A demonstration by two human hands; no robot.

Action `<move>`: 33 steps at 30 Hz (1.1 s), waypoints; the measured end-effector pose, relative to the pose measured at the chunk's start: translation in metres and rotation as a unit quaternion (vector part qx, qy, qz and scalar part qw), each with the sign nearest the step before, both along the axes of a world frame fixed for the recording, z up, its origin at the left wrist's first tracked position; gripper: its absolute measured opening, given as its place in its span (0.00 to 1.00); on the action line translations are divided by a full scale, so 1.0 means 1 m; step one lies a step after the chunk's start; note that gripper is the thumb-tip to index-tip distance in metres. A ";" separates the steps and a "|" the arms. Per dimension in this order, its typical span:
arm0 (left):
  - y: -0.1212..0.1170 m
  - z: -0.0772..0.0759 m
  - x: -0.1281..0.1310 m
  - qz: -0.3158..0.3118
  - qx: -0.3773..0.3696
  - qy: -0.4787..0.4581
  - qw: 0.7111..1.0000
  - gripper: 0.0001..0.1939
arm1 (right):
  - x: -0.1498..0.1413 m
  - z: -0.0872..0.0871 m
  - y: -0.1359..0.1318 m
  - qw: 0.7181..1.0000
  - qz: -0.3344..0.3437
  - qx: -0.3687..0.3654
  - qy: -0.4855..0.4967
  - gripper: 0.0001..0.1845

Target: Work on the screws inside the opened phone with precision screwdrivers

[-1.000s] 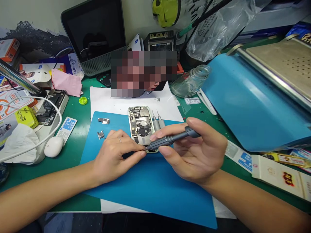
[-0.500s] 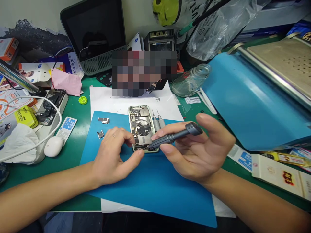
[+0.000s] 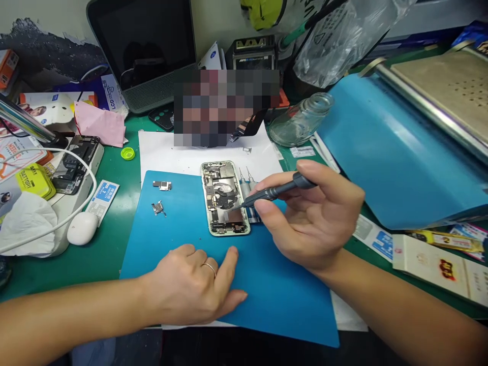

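Observation:
An opened phone point(image 3: 224, 198) with bare circuit parts lies on a blue work mat point(image 3: 183, 223). My right hand point(image 3: 312, 218) grips a dark grey screwdriver point(image 3: 274, 193), its tip just over the phone's right edge. My left hand point(image 3: 194, 284) rests flat on the mat below the phone, fingers loosely together, holding nothing. Two spare screwdrivers point(image 3: 246, 188) lie right of the phone. Two small removed phone parts point(image 3: 160, 195) sit on the mat's left side.
A monitor point(image 3: 141, 46) stands at the back left. A glass jar point(image 3: 299, 122) and a large blue sheet point(image 3: 389, 152) lie to the right. A white mouse point(image 3: 82, 227), a cable, another opened phone point(image 3: 74, 162) and packets crowd the left.
My left hand has left the phone's lower end and drawn back toward me onto the mat. My right hand has lifted the screwdriver tip from the phone's bottom to its right middle.

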State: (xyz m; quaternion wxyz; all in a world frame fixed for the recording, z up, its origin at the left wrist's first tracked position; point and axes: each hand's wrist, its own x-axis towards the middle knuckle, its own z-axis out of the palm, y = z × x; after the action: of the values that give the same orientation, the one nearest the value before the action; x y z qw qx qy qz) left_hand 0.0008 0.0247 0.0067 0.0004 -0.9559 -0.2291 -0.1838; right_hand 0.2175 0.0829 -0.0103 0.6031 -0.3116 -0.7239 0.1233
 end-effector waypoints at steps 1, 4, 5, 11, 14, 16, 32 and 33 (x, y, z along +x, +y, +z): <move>-0.001 -0.001 0.000 0.010 -0.004 0.018 1.000 0.26 | 0.000 -0.001 0.000 1.000 0.007 0.003 -0.008 0.43; -0.004 -0.003 0.000 0.044 -0.017 0.063 0.997 0.30 | 0.001 -0.003 -0.001 0.998 0.039 0.021 -0.044 0.45; -0.004 -0.004 0.001 0.055 -0.021 0.074 0.996 0.32 | 0.001 -0.003 -0.001 0.997 0.047 0.025 -0.055 0.45; -0.004 -0.005 0.004 0.092 -0.048 0.130 0.986 0.42 | 0.003 -0.004 -0.002 0.995 0.066 0.005 -0.081 0.45; -0.004 -0.004 0.005 0.100 -0.057 0.139 0.983 0.44 | 0.004 -0.004 -0.003 0.993 0.075 -0.016 -0.089 0.45; -0.004 -0.004 0.005 0.103 -0.058 0.145 0.982 0.44 | 0.005 -0.005 -0.004 0.992 0.082 -0.024 -0.096 0.44; -0.003 -0.002 0.007 0.108 -0.062 0.158 0.980 0.44 | 0.002 -0.007 -0.006 0.991 0.070 -0.020 -0.111 0.39; -0.003 -0.002 0.006 0.107 -0.062 0.159 0.979 0.44 | 0.002 -0.007 -0.005 0.991 0.072 -0.020 -0.111 0.40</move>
State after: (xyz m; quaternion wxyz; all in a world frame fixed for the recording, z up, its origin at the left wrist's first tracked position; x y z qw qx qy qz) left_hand 0.0072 0.0217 0.0047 -0.0027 -0.9409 -0.3383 -0.0138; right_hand 0.2200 0.0776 -0.0168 0.5019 -0.2829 -0.8043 0.1455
